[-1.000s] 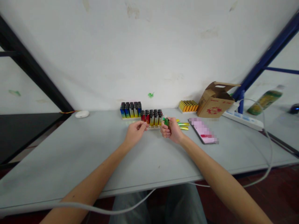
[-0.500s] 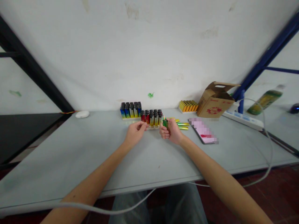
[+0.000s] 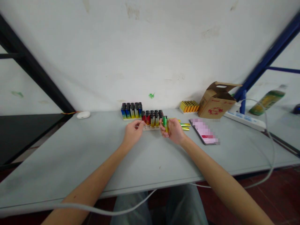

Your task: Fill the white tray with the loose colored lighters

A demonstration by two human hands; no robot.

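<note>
Currently, my right hand (image 3: 172, 130) is gripping a green-yellow lighter (image 3: 165, 123) by the part-filled front tray (image 3: 152, 128); loose shiny pieces (image 3: 185, 124) are lying outside it, and my left hand (image 3: 132, 132) is resting near its corner, its hold unclear.

Behind the grey table (image 3: 152, 162) rises a scuffed white wall (image 3: 140, 56), with a green mark (image 3: 152, 95) above the table's back edge. A black post (image 3: 36, 72) slants left of the table, a blue post (image 3: 274, 53) right of it. Red floor (image 3: 281, 193) shows below the table.
</note>
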